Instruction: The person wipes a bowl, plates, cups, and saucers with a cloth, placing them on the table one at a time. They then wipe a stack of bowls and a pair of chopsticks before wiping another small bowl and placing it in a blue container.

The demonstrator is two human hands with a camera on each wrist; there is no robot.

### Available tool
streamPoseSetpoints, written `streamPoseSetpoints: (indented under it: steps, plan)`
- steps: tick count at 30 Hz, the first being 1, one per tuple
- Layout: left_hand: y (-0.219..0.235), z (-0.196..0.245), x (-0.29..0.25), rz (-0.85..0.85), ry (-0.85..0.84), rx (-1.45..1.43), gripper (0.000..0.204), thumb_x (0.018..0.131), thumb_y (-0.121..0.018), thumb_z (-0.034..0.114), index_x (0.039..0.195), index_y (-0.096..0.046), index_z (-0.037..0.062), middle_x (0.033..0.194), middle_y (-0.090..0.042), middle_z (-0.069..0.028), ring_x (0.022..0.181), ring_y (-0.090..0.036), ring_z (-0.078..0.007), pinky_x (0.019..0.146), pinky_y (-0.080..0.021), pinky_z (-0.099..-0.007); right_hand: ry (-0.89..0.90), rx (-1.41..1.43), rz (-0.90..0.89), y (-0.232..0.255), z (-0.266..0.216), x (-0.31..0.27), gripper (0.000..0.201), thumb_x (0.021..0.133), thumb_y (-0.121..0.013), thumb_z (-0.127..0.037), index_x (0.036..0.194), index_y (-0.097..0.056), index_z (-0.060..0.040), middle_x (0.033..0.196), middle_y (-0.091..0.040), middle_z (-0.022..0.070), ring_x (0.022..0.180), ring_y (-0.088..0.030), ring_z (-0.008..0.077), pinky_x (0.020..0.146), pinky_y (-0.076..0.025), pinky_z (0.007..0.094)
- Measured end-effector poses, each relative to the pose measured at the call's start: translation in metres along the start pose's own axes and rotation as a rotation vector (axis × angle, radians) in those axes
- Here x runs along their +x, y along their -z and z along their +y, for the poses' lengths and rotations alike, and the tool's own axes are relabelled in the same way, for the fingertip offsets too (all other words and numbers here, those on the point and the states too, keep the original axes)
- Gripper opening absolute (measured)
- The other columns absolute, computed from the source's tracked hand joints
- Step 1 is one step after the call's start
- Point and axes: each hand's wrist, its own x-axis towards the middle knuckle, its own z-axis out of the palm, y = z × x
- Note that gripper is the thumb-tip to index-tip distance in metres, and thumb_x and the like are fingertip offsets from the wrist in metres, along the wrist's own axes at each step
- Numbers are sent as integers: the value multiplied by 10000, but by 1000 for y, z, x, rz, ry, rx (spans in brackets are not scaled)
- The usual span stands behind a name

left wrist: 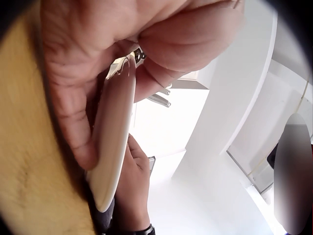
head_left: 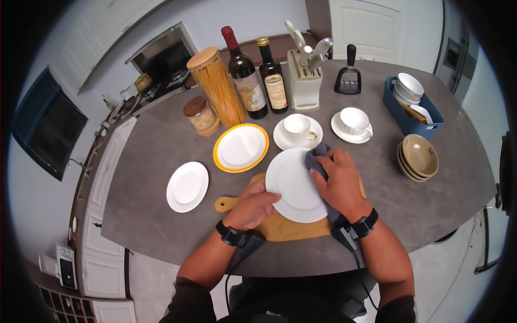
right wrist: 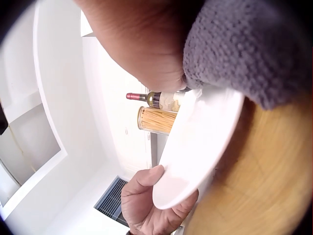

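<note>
A white plate [head_left: 293,185] is held above a wooden board [head_left: 291,230]. The left hand [head_left: 253,205] grips its left edge, thumb on the upper face and fingers beneath, as the left wrist view also shows around the plate [left wrist: 115,137]. At the opposite edge the right hand [head_left: 342,185] holds a dark grey cloth [head_left: 319,160] against the plate. In the right wrist view the cloth [right wrist: 244,49] is folded over the rim of the plate [right wrist: 200,142]; the right fingertips are partly hidden there.
A small white plate [head_left: 187,187] and a yellow-rimmed plate [head_left: 241,148] lie at the left. Behind stand two cups on saucers, bottles [head_left: 251,89], a pasta jar [head_left: 218,89] and a knife block [head_left: 304,81]. Stacked bowls [head_left: 419,156] and a blue bin [head_left: 396,107] are at the right.
</note>
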Motion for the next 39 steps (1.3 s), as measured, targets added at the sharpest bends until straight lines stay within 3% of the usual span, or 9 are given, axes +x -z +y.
streamPoseSetpoints:
  steps: [6,8,18,20,24,28,34,36,39]
  plan:
    - [1,-9,-1,-75,125,-54,600,1039,-521,-33,1617,-392,59,1520,-576,-129,1372,-617,-278,1121,-545,-499,16,-68,-162,3,-11,2,327,863,-784,-108,1172,-758,-9,1151,-671,173,1044,-623,386,918,-523,482]
    - [2,-11,1,-174,134,-95,604,1043,-544,-7,1620,-380,65,1537,-556,-121,1414,-582,-283,1168,-497,-529,64,-20,-173,0,-13,2,328,851,-791,-111,1164,-762,-20,1146,-685,173,1051,-633,384,929,-523,486]
    - [18,-25,4,-205,81,-154,555,1012,-533,-39,1549,-453,75,1462,-588,-101,1328,-632,-268,1122,-535,-494,216,339,-353,2,-35,12,300,815,-770,-63,1112,-769,-25,1159,-731,180,1087,-690,393,1003,-538,471]
    - [17,-17,3,-172,143,-205,550,986,-538,-50,1521,-477,60,1409,-615,-97,1276,-656,-259,1094,-548,-480,240,451,-429,5,-36,12,280,812,-775,-73,1089,-773,-29,1145,-731,179,1075,-689,392,979,-546,466]
    - [19,-17,6,-149,127,-224,540,982,-532,-35,1514,-479,42,1385,-627,-107,1264,-662,-263,1079,-554,-480,247,459,-496,13,-41,14,207,823,-791,-122,1012,-763,-43,956,-715,138,918,-668,367,811,-531,461]
    - [17,-6,5,-160,85,-217,624,954,-454,-49,1572,-424,30,1481,-579,-145,1342,-630,-295,1103,-559,-520,254,478,-515,20,-44,12,161,832,-802,-165,927,-746,-49,842,-682,123,824,-649,359,755,-510,461]
    - [15,-1,5,-129,97,-183,668,960,-444,-42,1619,-353,21,1541,-543,-169,1386,-604,-325,1132,-540,-545,190,224,-555,33,-32,12,190,842,-808,-222,824,-721,-53,776,-682,126,773,-664,358,736,-505,462]
    - [14,0,5,-144,92,-183,675,961,-445,-41,1625,-340,21,1549,-537,-169,1396,-596,-328,1138,-535,-545,112,-23,-472,36,-31,10,194,841,-811,-235,817,-727,-62,775,-694,120,768,-672,344,754,-503,460]
    - [12,2,4,-143,106,-136,645,983,-517,-6,1613,-379,18,1559,-550,-169,1412,-585,-336,1164,-499,-545,82,-166,-437,35,-29,8,180,830,-824,-210,821,-729,-57,782,-700,127,764,-677,340,779,-496,458]
